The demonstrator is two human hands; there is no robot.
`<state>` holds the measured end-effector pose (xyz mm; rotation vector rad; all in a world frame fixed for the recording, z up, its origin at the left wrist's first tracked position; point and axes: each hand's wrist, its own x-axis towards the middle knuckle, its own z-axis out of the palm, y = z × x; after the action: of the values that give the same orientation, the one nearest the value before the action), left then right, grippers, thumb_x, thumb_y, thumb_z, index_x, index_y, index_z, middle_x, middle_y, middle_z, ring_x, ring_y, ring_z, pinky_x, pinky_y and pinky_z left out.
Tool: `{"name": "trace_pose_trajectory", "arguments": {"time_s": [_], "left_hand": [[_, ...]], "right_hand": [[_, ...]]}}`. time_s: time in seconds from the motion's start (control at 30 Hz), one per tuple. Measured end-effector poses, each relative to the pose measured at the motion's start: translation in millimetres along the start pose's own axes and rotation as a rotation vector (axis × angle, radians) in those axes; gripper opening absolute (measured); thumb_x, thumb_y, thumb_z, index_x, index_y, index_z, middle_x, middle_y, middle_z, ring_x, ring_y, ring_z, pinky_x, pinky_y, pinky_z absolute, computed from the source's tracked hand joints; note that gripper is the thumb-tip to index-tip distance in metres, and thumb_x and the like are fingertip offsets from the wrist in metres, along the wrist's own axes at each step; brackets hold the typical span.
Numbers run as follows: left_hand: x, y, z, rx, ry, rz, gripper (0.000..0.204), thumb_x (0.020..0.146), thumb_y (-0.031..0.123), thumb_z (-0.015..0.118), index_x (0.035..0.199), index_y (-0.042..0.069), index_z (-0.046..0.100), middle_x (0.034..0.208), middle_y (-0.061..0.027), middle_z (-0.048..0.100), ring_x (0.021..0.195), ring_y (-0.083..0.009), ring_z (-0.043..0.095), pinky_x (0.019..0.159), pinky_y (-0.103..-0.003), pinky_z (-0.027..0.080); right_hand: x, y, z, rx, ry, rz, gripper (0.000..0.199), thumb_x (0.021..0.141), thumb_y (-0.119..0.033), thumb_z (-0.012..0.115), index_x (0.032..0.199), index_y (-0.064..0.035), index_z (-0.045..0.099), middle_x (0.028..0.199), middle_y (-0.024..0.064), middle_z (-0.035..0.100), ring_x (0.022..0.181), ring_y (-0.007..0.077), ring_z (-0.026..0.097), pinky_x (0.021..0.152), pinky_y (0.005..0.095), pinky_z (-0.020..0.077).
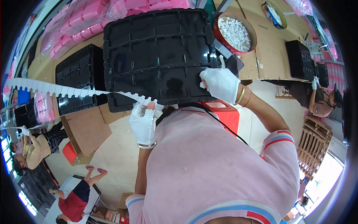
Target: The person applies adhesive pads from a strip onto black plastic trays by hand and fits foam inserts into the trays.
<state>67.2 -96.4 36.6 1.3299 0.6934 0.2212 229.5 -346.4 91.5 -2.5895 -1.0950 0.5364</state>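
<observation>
A large black plastic tray with raised ridges and compartments lies in front of me. My left hand, white-gloved with bare fingertips, pinches the end of a long white notched strip at the tray's near left edge. The strip trails away to the left across a second black tray. My right hand, also in a white glove, rests over the tray's right side with its fingers curled closed. A small white bit shows by those fingertips, too little to name.
A round red tin of small white pieces stands at the back right, beside a small grey box. Pink plastic parts in clear wrap are piled at the back left. A cardboard box stands low left. Other people work on both sides.
</observation>
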Motion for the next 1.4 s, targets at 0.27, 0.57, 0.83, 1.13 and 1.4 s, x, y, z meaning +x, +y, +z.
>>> {"name": "trace_pose_trajectory", "arguments": {"time_s": [0.27,0.57,0.83,1.13,1.4], "left_hand": [[-3,4,-3,0.005,-0.003,-0.078,0.018,0.095,0.008,0.073,0.107,-0.002,0.065,0.083,-0.002,0.063,0.063,-0.0076,0.054,0.06,-0.023,0.043],[-13,19,7,-0.12,-0.085,-0.168,0.028,0.093,0.004,0.073,0.119,-0.003,0.064,0.106,-0.01,0.07,0.089,-0.0155,0.069,0.072,-0.025,0.054],[-11,31,24,-0.07,-0.186,-0.184,0.024,0.094,0.006,0.073,0.115,-0.002,0.065,0.097,-0.0123,0.072,0.073,-0.0156,0.068,0.058,-0.023,0.048],[-10,40,39,-0.094,-0.227,-0.156,0.019,0.096,0.008,0.07,0.109,-0.003,0.064,0.093,-0.0115,0.071,0.071,-0.0158,0.068,0.059,-0.027,0.052],[-16,55,42,-0.12,-0.2,-0.11,0.018,0.098,0.014,0.069,0.103,-0.003,0.068,0.085,-0.0106,0.071,0.069,-0.0165,0.068,0.058,-0.025,0.05]], "right_hand": [[-25,-14,-15,0.192,0.092,-0.172,0.011,0.085,-0.014,0.068,0.087,-0.0046,0.064,0.078,0.0148,0.064,0.074,0.0354,0.066,0.067,0.0427,0.0538],[-18,157,-36,0.093,0.345,0.175,0.009,0.087,-0.006,0.063,0.095,-0.0054,0.067,0.085,0.0189,0.069,0.081,0.0377,0.069,0.074,0.0435,0.0547],[31,253,0,-0.21,0.567,0.669,0.019,0.09,-0.016,0.06,0.104,-0.0099,0.072,0.093,0.0209,0.072,0.089,0.0404,0.07,0.079,0.0487,0.0554],[22,-42,-14,0.692,0.222,-0.115,0.025,0.083,-0.012,0.078,0.104,-0.0029,0.07,0.086,0.0104,0.066,0.078,0.0216,0.068,0.074,0.0318,0.0542],[33,-55,3,0.603,0.183,-0.261,0.012,0.084,-0.008,0.074,0.092,-0.0036,0.067,0.08,0.0125,0.063,0.073,0.0317,0.064,0.068,0.0364,0.0531]]}}
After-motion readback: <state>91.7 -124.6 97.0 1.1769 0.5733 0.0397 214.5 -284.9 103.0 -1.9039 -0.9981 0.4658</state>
